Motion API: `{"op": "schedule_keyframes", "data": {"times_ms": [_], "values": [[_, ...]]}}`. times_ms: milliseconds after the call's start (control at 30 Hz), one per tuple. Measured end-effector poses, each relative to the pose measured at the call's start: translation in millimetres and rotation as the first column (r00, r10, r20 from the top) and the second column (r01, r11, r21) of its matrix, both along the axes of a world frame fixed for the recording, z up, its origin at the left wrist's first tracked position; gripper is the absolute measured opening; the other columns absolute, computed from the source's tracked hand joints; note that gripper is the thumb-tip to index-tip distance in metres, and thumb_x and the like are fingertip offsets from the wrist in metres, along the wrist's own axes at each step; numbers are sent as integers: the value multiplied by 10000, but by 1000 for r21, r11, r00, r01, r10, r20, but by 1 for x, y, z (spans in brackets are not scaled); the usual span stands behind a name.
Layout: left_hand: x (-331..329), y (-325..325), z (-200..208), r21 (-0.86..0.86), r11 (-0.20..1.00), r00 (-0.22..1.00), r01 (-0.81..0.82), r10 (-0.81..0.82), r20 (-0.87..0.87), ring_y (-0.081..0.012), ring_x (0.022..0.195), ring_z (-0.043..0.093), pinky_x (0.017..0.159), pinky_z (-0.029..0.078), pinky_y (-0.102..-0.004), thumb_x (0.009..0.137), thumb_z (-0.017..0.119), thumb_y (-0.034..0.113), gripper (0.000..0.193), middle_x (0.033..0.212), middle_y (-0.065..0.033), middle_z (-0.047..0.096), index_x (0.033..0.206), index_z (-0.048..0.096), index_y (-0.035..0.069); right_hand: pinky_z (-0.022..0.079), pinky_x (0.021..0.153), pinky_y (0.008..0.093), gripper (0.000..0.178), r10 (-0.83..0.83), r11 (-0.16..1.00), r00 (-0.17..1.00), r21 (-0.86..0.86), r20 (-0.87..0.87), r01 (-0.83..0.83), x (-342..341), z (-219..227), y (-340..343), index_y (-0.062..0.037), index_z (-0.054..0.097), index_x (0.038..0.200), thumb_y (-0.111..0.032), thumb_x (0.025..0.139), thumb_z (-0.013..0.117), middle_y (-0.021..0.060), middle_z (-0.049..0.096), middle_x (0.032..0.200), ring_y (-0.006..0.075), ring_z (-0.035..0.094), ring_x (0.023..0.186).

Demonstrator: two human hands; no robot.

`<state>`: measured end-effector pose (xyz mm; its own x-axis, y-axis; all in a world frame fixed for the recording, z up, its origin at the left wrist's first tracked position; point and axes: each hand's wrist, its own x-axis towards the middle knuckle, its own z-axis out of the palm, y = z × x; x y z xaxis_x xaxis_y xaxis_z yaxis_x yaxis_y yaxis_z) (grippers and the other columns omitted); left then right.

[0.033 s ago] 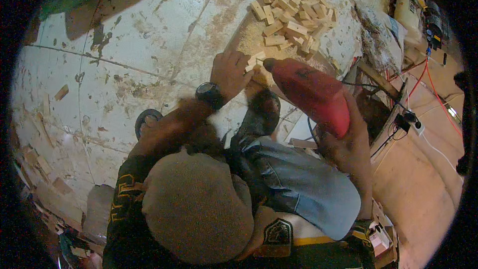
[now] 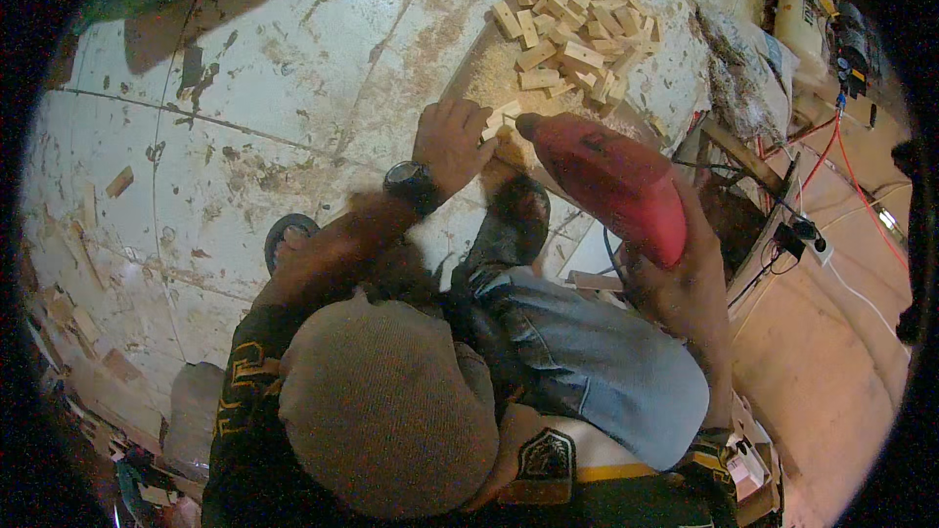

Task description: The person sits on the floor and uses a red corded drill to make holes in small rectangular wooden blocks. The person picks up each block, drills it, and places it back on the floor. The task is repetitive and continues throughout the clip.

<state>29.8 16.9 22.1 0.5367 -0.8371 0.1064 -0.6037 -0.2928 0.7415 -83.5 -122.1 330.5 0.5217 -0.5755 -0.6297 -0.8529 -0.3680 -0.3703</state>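
My right hand (image 2: 680, 269) is wrapped round the rear of a red power drill (image 2: 611, 171), which points to the left. The drill's dark nose and thin bit reach a small pale wooden block (image 2: 504, 115) low over the floor. My left hand (image 2: 452, 145), with a dark watch on its wrist, is closed at the left side of that block and steadies it. Its fingertips partly cover the block. Whether the bit has entered the wood I cannot tell. Just beyond lies a heap of similar cut blocks (image 2: 577, 24), some with drilled holes.
Sawdust (image 2: 489, 73) covers a board under the heap. The tiled floor (image 2: 284, 117) is stained. A wooden frame (image 2: 743, 156) with cables stands at the right, near a cream tank (image 2: 802, 24) and a red hose (image 2: 836, 137). Wood scraps (image 2: 117, 367) lie at the left.
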Motion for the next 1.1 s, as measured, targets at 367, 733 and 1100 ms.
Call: {"op": "schedule_keyframes", "data": {"times_ms": [367,733,1100], "values": [[-24,18,-5,37,996,996,83,-84,30,-320,1088,538,894,459,-438,712,729,190,445,1093,-126,590,1121,627,48,537,903,405,854,67,997,987,-48,145,-60,-39,-27,21,-87,347,1515,-85,739,704,243,671,1154,387,684,1024],[-54,30,2,-59,998,993,9,-2,114,-336,971,583,824,473,-457,765,732,247,407,968,-133,630,1087,660,8,504,973,381,799,36,999,972,2,232,-37,-70,3,45,-77,378,1505,-40,760,664,194,626,1299,290,651,1130],[-89,46,-4,60,998,1000,21,-21,-10,-341,1025,556,904,459,-454,890,657,306,444,999,-152,630,1200,616,-9,516,966,405,794,-65,998,978,28,198,61,-119,-3,60,-4,385,1475,-116,760,712,212,650,1254,304,669,1110]]}}
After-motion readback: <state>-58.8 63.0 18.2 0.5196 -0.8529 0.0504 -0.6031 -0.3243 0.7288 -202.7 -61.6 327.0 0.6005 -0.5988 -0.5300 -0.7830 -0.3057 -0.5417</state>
